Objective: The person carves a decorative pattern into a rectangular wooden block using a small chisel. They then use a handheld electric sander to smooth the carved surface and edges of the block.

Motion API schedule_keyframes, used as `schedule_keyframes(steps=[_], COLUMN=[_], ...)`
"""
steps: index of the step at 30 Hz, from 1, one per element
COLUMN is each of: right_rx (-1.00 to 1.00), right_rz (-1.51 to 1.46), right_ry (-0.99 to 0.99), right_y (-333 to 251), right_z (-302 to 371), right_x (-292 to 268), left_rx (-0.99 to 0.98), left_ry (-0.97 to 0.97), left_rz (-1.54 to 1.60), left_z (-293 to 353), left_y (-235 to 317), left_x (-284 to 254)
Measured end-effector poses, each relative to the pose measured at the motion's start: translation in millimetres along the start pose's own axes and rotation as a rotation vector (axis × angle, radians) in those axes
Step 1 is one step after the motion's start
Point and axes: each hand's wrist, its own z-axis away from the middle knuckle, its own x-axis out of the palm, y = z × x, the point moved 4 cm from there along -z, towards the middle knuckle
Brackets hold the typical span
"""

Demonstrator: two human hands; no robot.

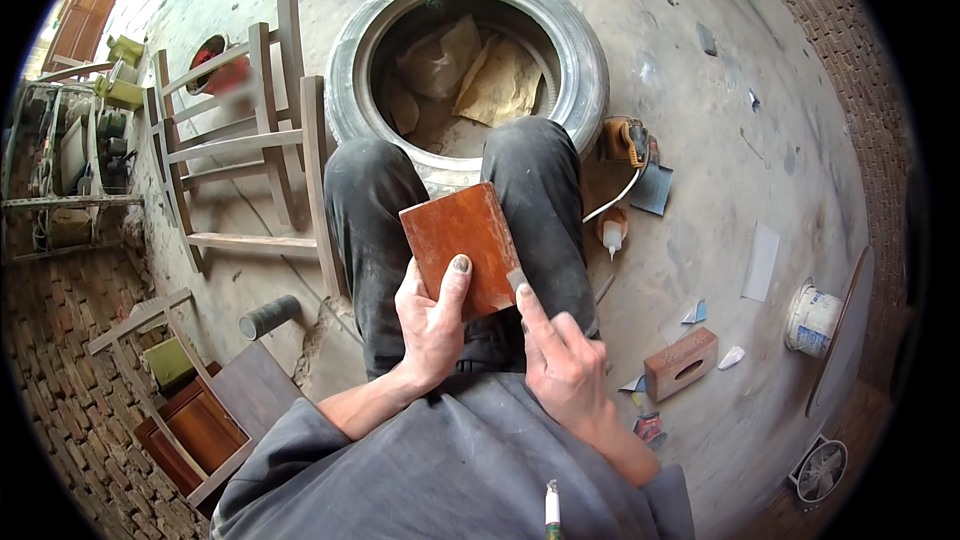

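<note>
A reddish-brown varnished wooden board [462, 245] with whitish dusty patches is tilted above my lap. My left hand [434, 325] grips its lower left side, thumb flat on the face and fingers hidden behind. At the lower right edge, my right hand [565, 355] presses a small grey piece of sandpaper [516, 279] against the board with the index finger. The other right fingers are curled and slightly blurred. Both of my knees, in dusty dark trousers, are below the board.
A tyre [350, 70] with crumpled paper inside lies ahead. Wooden chair frames [245, 140] stand at left. On the right are an orange power sander [625, 143] with a cord, a small glue bottle [612, 237], a tissue box [681, 364] and a white bucket [815, 320]. A cigarette [552, 508] shows below.
</note>
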Motion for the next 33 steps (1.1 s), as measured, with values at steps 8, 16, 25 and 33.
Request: schedule_keyframes(steps=[8, 16, 25, 33], right_rx=[-0.004, -0.014, 0.028, -0.038], right_rz=[-0.007, -0.014, -0.040, 0.019], right_ry=[0.020, 0.014, 0.025, 0.063], right_y=[3, 1, 0, 7], right_z=[-4, -6, -14, -15], right_x=[1, 2, -1, 4], left_rx=[0.006, 0.007, 0.009, 0.030], left_ry=[-0.010, -0.011, -0.019, -0.011], left_rz=[0.012, 0.007, -0.001, -0.001], left_z=[-2, -2, 0, 0], left_y=[-1, 0, 3, 2], left_x=[1, 0, 1, 2])
